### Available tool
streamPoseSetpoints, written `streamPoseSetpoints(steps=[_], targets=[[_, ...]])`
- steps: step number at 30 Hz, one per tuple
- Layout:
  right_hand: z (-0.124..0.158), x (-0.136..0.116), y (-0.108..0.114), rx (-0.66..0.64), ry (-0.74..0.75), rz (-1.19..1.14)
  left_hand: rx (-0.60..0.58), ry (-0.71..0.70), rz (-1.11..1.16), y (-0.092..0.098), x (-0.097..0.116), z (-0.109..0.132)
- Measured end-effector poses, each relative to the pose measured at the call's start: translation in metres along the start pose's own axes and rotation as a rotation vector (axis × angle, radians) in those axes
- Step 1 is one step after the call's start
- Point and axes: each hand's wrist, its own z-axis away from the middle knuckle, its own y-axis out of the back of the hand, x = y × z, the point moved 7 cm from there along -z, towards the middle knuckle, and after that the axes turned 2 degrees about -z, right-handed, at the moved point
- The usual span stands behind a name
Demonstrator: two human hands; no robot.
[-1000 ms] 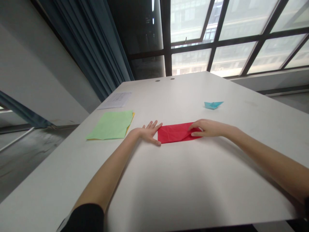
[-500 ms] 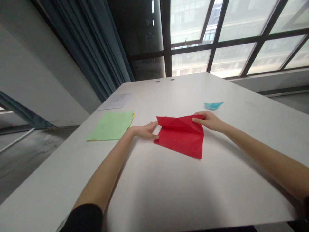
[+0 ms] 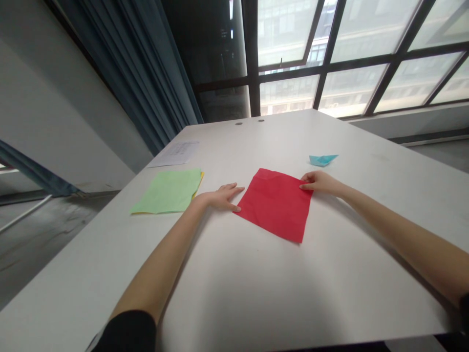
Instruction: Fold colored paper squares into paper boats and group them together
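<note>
A square sheet of red paper (image 3: 275, 206) lies spread on the white table, with faint creases across it. My left hand (image 3: 224, 197) rests at its left corner, fingers spread, the thumb touching the paper's edge. At the far right corner my right hand (image 3: 318, 182) pinches the paper between thumb and fingers. Just beyond that hand sits a small folded blue paper boat (image 3: 323, 160).
Left of my left hand is a stack of green paper (image 3: 170, 190) with a yellow edge showing beneath. A printed white sheet (image 3: 176, 153) lies behind it. Two dark round holes mark the far end of the white table (image 3: 278, 293), near the windows.
The red paper's far part, earlier folded over and raised, now lies opened out flat. My right hand has moved slightly right with its corner; my left hand has stayed nearly in place.
</note>
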Motion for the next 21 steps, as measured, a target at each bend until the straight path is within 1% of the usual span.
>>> streamPoseSetpoints(steps=[2, 4, 6, 9, 13, 17, 21], targets=[[0.000, 0.002, -0.003, -0.046, 0.027, 0.082, 0.011, 0.026, 0.000, 0.001, -0.003, -0.002], [0.001, -0.001, -0.004, -0.050, 0.064, 0.141, 0.029, 0.049, -0.012, 0.001, -0.005, -0.004], [0.003, -0.005, -0.005, -0.060, 0.087, 0.154, 0.046, 0.065, -0.030, 0.002, -0.006, -0.005], [0.004, -0.008, -0.008, -0.091, 0.090, 0.112, 0.085, 0.068, -0.025, 0.005, -0.005, -0.008], [0.005, -0.009, -0.011, -0.112, 0.060, -0.059, 0.206, 0.029, 0.054, 0.013, 0.001, -0.010], [0.005, -0.008, -0.012, -0.106, 0.028, -0.250, 0.316, -0.037, 0.228, 0.018, 0.004, -0.012], [0.005, -0.007, -0.012, -0.099, 0.036, -0.329, 0.360, -0.036, 0.562, 0.017, 0.001, -0.014]])
